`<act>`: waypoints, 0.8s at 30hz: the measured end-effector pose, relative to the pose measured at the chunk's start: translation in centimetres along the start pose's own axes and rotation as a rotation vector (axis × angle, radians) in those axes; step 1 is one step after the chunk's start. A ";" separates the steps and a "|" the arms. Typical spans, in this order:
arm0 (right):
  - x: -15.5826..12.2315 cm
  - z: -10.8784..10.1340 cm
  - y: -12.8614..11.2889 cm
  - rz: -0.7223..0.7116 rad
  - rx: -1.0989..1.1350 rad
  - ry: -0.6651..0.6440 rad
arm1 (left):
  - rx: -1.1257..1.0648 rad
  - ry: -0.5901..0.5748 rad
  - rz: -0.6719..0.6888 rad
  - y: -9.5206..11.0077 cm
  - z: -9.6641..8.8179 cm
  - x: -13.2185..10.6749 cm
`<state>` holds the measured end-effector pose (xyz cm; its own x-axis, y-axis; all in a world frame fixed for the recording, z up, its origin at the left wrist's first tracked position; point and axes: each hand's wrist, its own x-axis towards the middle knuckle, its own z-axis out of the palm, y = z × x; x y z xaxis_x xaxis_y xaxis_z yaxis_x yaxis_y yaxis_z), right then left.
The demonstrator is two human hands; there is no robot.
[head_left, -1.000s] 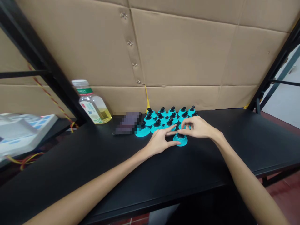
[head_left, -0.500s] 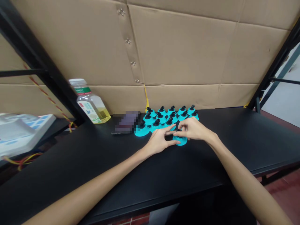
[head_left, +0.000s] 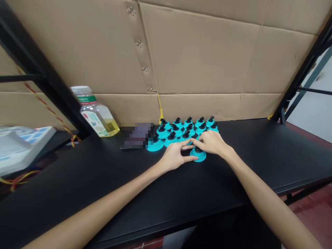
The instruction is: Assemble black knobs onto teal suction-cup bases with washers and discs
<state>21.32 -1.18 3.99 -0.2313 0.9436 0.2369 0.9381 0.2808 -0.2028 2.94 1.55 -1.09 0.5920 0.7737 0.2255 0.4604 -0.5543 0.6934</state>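
A turquoise suction cup [head_left: 198,157] with a black top sits on the black table, in front of several similar ones. My left hand [head_left: 175,156] holds it from the left, thumb at the near rim and fingers reaching round the far side. From the right, my right hand [head_left: 212,142] has its fingers bent over the black top, which they partly cover. Behind my hands, the other suction cups [head_left: 171,141] stand in rows, each with a tilted black piece on top.
Left of the rows lies a dark phone [head_left: 137,135], its screen blurred. A plastic bottle [head_left: 95,116] with some yellow liquid stands farther left. Cardboard [head_left: 202,62] walls the back of the black table [head_left: 259,152], between black metal posts. A white device [head_left: 28,148] is at far left.
The fingers of my right hand have shifted on the black top, leaving more of it visible. My left hand stays at the cup. The whole view has moved slightly.
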 end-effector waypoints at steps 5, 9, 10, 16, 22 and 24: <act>-0.8 -1.3 0.7 -0.011 0.087 -0.012 | -0.015 0.005 -0.023 0.1 -0.1 -0.1; -1.0 -2.0 1.6 -0.113 0.242 -0.030 | 0.007 0.011 -0.020 0.4 -0.2 -0.1; -0.9 -2.0 1.8 -0.131 0.266 -0.044 | 0.016 0.012 -0.018 0.4 -0.2 -0.2; -0.8 -1.2 1.5 -0.137 0.220 -0.077 | 0.056 0.026 0.004 0.5 -0.2 -0.2; -0.8 -0.3 0.4 -0.155 0.165 0.011 | 0.073 0.047 -0.011 0.4 -0.1 -0.2; -0.9 -0.6 0.7 -0.147 0.186 0.028 | 0.066 0.051 -0.012 0.4 -0.1 -0.2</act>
<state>22.28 -1.91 4.20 -0.3520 0.8858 0.3023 0.8307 0.4445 -0.3352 2.92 1.22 -0.81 0.5522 0.7944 0.2532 0.5112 -0.5625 0.6498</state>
